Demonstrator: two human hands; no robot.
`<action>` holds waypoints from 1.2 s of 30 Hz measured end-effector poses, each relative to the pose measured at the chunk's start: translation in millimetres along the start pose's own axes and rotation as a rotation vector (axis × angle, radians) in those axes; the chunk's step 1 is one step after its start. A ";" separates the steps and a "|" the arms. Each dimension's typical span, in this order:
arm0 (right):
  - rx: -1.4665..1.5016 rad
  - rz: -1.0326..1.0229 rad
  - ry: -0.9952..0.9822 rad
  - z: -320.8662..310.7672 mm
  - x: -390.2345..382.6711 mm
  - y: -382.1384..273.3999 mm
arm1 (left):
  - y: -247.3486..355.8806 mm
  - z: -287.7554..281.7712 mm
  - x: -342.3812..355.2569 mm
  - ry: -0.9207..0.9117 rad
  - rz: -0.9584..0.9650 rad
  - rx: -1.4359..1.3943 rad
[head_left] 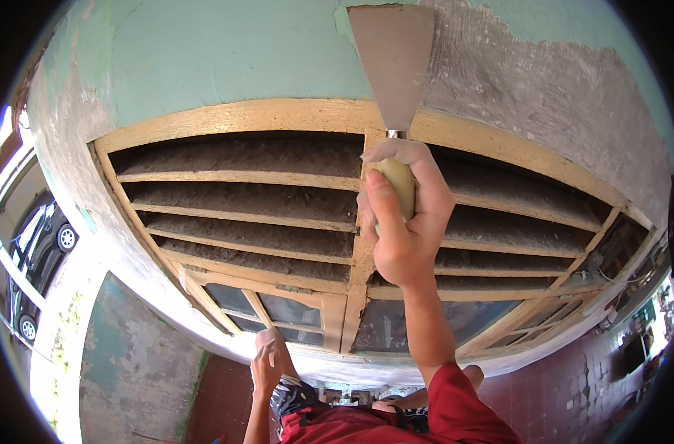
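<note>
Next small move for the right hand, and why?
Probably ease the scraper left, against the green paint. The right hand grips its handle, and in view the blade spans the border between that paint and the bare grey patch to the right. Blade contact is hard to judge.

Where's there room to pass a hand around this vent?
Over the green wall, left of the scraper and above the yellow frame; also in front of the left slats. It's crowded before the centre post, where the right hand grips the scraper.
</note>
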State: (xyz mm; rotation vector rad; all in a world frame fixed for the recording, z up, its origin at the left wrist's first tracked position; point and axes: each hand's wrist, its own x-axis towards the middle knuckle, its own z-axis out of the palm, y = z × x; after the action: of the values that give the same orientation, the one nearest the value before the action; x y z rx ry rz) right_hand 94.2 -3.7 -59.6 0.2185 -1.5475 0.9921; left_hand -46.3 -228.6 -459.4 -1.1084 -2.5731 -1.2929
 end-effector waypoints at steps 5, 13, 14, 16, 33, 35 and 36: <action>0.032 -0.001 -0.004 3.7 0.6 1.7 | 0.9 -1.6 -8.0 -0.034 -0.046 0.008; 0.042 0.005 -0.039 -6.5 2.6 3.4 | -9.6 3.9 -10.1 -0.019 -0.016 -0.002; 0.030 -0.004 -0.041 -9.2 3.0 4.9 | -10.1 4.2 -10.4 -0.021 -0.020 0.003; 0.003 -0.025 -0.045 -15.3 4.5 9.3 | -8.7 4.8 -9.3 -0.029 -0.021 0.005; -0.266 -0.227 -0.051 -28.7 21.4 25.8 | 4.0 2.3 -7.5 -0.047 -0.033 0.042; -0.249 -0.175 -0.041 -27.1 21.6 19.4 | 1.5 2.4 -8.0 -0.049 -0.029 0.026; -0.223 -0.127 -0.043 -26.3 20.2 13.9 | 1.1 3.7 -7.3 -0.046 -0.026 0.015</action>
State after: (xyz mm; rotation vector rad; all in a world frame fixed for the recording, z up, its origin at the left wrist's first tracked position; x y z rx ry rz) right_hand 99.1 30.8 -50.5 0.1801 -1.6483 0.7136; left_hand -39.3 -229.7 -463.5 -1.1188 -2.6340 -1.2663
